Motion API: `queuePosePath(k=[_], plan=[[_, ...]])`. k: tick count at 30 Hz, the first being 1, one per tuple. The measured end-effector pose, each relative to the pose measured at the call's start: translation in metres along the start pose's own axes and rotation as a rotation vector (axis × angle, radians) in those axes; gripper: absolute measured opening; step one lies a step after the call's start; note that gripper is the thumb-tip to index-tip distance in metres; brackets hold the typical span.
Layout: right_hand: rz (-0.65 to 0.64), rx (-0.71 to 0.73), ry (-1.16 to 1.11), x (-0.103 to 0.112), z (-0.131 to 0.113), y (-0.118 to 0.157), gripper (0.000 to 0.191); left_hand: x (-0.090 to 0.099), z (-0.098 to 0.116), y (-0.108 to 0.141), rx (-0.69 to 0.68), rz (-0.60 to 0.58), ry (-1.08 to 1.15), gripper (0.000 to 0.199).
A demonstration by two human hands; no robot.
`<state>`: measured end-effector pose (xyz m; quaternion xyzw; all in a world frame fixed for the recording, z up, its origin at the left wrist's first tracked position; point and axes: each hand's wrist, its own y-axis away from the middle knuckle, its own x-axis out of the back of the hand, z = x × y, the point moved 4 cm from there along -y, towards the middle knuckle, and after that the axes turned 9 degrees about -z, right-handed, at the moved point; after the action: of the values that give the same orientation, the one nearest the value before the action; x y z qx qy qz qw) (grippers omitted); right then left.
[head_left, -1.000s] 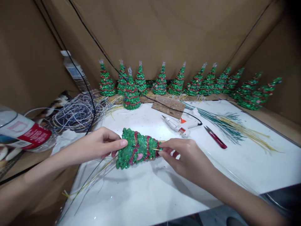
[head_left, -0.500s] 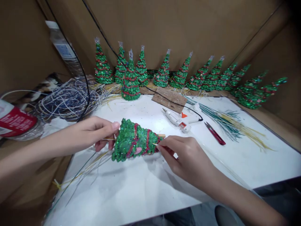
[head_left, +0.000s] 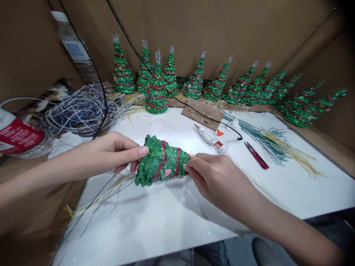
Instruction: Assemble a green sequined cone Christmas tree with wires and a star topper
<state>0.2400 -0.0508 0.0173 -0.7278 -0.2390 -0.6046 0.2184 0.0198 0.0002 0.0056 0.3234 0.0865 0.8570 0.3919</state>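
Observation:
A small glittery green Christmas tree lies on its side above the white board, its wide base to the left. Red trim rings it, and a pink piece sits on its side. My left hand is closed on the base, thumb on the near rim. At the narrow end, my right hand pinches a thin pale strand, mostly hidden by the fingertips against the tree. A bit of tan stick shows just above those fingers. Wires in yellow and green trail from beneath the base toward the lower left.
Several finished trees stand along the back. A white glue gun, red-handled snips, a brown cardboard piece and green and yellow wires lie right. Tangled wire and a red-labelled bottle are left.
My right fingers have closed in against the tree's narrow end, and the strand's tip, plainly visible before, is now mostly covered. The view has shifted slightly.

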Motion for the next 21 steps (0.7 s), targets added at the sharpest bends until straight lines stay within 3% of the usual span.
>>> queuePosePath(k=[5,10,15,21], plan=[[0.039,-0.090,-0.285,-0.001,0.014,0.005,0.010,0.003,-0.003,0.002,0.085,0.049,-0.038,0.060],[0.075,-0.093,-0.357,-0.006,0.015,0.010,0.013,0.004,-0.003,0.001,0.098,0.048,-0.055,0.061],[0.107,-0.054,-0.225,-0.006,0.009,0.008,0.019,0.004,-0.004,0.003,0.086,-0.009,-0.084,0.061],[0.005,0.038,-0.019,-0.004,0.003,0.002,0.022,0.004,0.001,0.007,0.034,-0.004,-0.067,0.053]])
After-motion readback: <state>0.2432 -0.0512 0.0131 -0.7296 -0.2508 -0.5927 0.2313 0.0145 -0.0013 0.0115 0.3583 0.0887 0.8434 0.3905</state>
